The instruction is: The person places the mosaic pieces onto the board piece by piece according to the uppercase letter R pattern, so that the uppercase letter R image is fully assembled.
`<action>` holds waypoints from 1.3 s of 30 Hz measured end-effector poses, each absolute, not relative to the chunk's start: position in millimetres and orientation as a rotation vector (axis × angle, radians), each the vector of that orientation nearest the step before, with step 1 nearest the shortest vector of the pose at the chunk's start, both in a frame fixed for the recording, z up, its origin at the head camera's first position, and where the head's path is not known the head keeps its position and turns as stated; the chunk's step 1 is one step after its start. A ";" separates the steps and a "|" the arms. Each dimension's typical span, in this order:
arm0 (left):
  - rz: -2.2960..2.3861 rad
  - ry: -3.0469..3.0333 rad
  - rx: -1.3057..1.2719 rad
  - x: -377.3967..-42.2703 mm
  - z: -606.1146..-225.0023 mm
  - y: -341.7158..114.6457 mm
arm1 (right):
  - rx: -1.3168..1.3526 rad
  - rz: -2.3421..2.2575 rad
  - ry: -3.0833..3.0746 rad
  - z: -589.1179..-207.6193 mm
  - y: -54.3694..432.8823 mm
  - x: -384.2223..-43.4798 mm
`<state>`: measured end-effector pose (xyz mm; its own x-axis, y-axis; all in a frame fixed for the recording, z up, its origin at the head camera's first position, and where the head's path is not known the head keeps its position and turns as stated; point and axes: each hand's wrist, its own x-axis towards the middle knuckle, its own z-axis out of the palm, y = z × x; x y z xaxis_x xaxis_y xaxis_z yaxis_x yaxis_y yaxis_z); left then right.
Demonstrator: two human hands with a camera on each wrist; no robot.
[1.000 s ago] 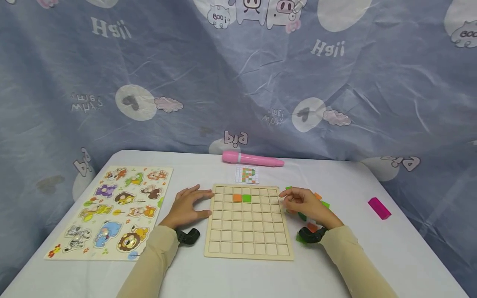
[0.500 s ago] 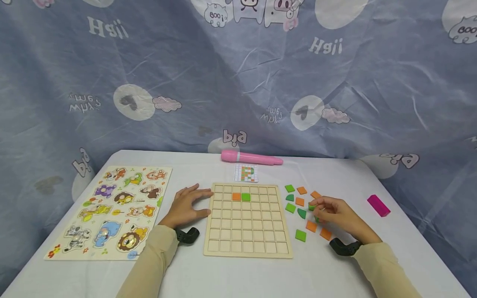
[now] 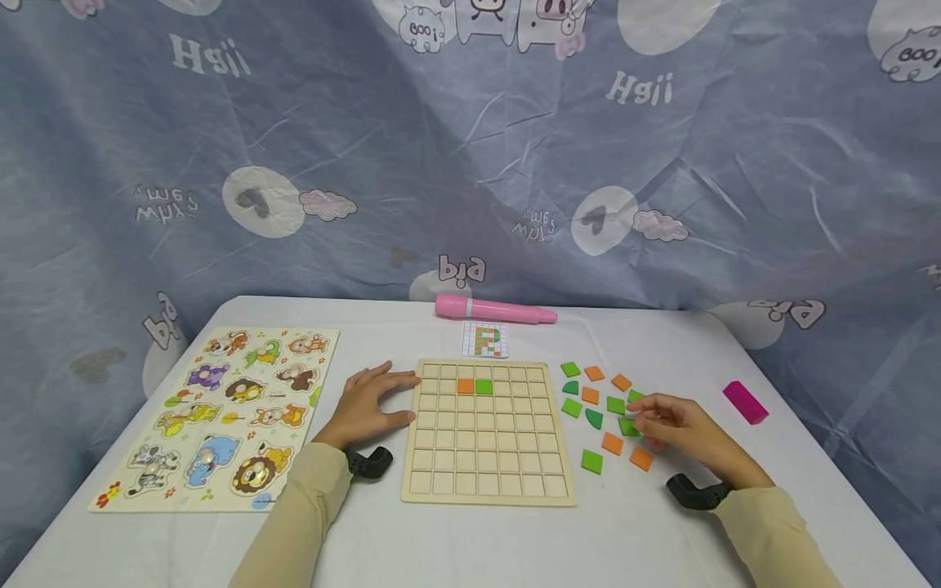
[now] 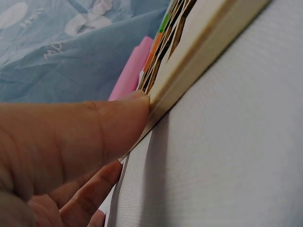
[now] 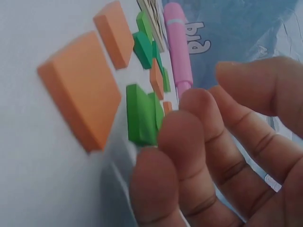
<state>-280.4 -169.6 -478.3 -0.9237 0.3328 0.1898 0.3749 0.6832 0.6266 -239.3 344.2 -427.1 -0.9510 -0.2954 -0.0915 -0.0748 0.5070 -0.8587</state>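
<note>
A wooden grid board [image 3: 488, 500] lies mid-table, with one orange tile [image 3: 466, 386] and one green tile [image 3: 483, 386] side by side in its upper rows. My left hand [image 3: 370, 408] rests by the board's left side, fingers spread, its thumb touching the edge in the left wrist view. To the right, loose orange and green square tiles [image 3: 591, 461] and dark green quarter-round tiles [image 3: 594, 418] are scattered. My right hand [image 3: 684, 429] hovers at their right side, fingers loosely bent and nothing between thumb and fingers. A green tile [image 5: 139, 116] lies just beyond its fingertips.
Behind the board lie a small pattern card [image 3: 485, 340] and a pink marker-shaped stick [image 3: 500, 311]. An animal puzzle board [image 3: 220, 408] covers the table's left. A magenta block [image 3: 746, 403] sits at the far right, and a printed cloth [image 3: 412, 163] hangs behind.
My right hand has moved rightward and toward me from the grid board's right edge, uncovering the scattered tiles. The left hand stays at the board's left edge.
</note>
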 end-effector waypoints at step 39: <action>-1.083 -2.833 -0.593 -281.1 -477.7 -170.0 | -0.947 -1.382 2.261 -449.9 382.9 -248.0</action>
